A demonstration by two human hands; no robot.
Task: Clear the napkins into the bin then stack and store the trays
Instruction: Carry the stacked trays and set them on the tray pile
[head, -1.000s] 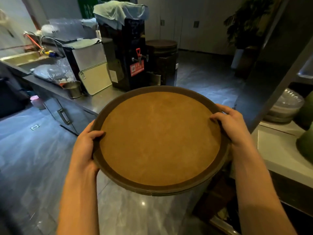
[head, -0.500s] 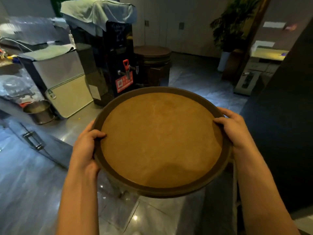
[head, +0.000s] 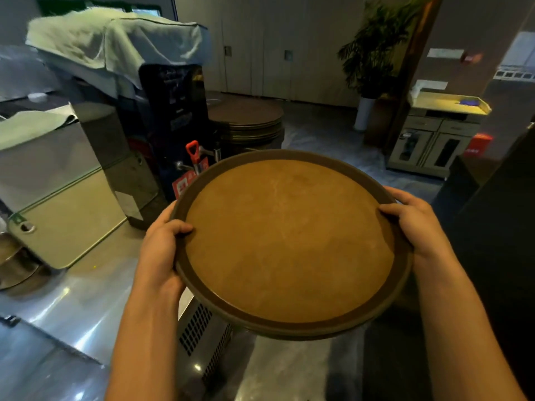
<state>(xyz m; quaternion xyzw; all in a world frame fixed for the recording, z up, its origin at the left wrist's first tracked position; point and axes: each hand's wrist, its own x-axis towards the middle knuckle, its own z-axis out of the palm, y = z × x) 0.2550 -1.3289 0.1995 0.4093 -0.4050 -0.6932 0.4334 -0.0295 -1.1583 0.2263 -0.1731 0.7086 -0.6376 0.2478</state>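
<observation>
Head view is showing the left hand (head: 162, 250) and right hand (head: 417, 224) clamping opposite rims of a round brown tray (head: 289, 241), thumbs lying on top. Both are holding the tray level in the air above the steel tabletop (head: 81, 296). Beyond it, a black water dispenser (head: 173, 111) is carrying a draped cloth (head: 115, 44). Farther back, a stack of trays (head: 249, 120) is resting just beside the dispenser.

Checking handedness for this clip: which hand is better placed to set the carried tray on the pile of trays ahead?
Left, slightly. Both hands, left and right, grip the tray; the pile lies ahead-left.
</observation>
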